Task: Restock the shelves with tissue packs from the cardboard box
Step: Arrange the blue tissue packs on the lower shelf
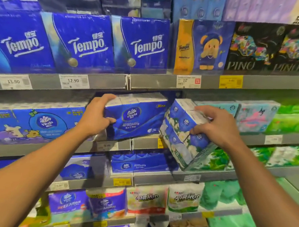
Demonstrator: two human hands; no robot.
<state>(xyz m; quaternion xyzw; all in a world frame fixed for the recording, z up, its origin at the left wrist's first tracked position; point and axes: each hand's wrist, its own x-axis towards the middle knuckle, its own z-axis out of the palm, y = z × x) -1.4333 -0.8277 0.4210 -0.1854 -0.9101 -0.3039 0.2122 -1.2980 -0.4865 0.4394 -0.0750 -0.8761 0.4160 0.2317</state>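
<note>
Hands: left [95, 117] grips 1 Vinda pack [136, 117]; right [215, 126] grips 1 floral pack [181, 133].

Two bare forearms — no sleeves, no gloves; left hand [96, 116], right hand [214, 125] ringless.

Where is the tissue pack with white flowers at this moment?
In the head view, the flowered tissue pack is right of centre, tilted, gripped by the right hand in front of the second shelf, beside the blue Vinda pack.

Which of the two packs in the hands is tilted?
The flowered pack in the right hand; the Vinda pack sits level.
</note>
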